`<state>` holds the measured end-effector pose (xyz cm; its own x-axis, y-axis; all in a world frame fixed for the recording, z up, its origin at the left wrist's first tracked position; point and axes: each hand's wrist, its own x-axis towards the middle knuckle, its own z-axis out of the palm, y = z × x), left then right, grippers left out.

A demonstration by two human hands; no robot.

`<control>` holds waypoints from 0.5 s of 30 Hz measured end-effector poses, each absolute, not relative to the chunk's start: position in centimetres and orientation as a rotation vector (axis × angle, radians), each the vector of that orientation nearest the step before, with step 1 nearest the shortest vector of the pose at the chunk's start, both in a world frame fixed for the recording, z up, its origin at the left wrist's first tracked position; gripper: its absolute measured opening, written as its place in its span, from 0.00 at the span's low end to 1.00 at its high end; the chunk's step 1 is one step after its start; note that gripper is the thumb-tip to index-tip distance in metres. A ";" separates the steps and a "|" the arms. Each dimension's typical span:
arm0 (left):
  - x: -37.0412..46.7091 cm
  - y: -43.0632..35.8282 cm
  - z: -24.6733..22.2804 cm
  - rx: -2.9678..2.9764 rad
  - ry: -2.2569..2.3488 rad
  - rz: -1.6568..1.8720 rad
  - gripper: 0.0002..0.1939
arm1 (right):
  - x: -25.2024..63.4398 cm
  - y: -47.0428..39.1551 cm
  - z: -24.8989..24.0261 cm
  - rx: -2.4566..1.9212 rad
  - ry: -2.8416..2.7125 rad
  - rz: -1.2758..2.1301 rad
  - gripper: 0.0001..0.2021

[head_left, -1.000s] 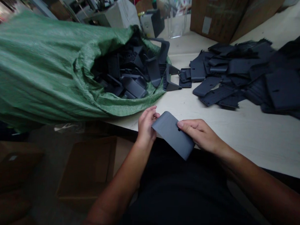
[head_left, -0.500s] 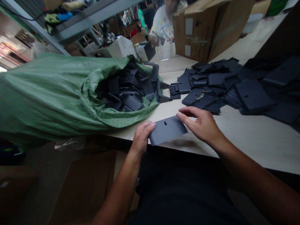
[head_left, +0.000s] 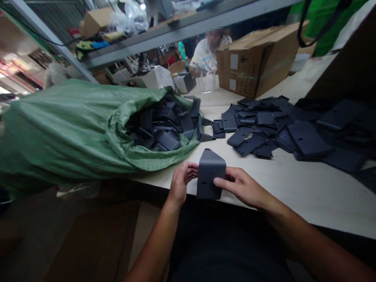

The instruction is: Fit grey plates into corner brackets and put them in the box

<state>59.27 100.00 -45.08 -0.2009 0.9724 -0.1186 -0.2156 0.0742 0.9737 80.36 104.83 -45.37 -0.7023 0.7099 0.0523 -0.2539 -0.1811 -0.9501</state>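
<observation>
A dark grey plastic part [head_left: 210, 174] with a bent top is held upright at the table's front edge. My right hand [head_left: 240, 186] grips its right side, thumb on the front face. At the part's left edge is my left hand [head_left: 183, 180], its fingers curled; whether they grip the part is unclear. Beyond and left of the hands, a green woven sack [head_left: 68, 128] lies on its side, its mouth full of dark bent parts [head_left: 166, 138]. A heap of flat dark parts [head_left: 308, 139] spreads over the table [head_left: 285, 181] to the right.
A cardboard box [head_left: 242, 71] stands at the back, beside a clear container [head_left: 206, 82]. Behind them is a person [head_left: 205, 55]. A metal shelf [head_left: 185, 28] with bags crosses above. Cardboard [head_left: 92, 240] lies below the table at left.
The part has turned from lying slantwise to upright, with its bent end now showing. My right hand has gone from its far edge to gripping its side. The camera view has tilted up slightly.
</observation>
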 end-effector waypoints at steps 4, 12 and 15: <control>60.2 101.7 -44.6 0.585 1.003 1.285 0.26 | 79.5 104.0 -45.4 -0.481 -1.785 1.830 0.20; 61.9 101.1 -44.4 0.705 0.913 1.646 0.08 | 76.7 102.0 -46.3 -0.657 -1.635 1.556 0.19; 61.1 100.3 -44.2 0.706 0.910 1.653 0.09 | 75.7 101.6 -46.0 -0.683 -1.666 1.487 0.18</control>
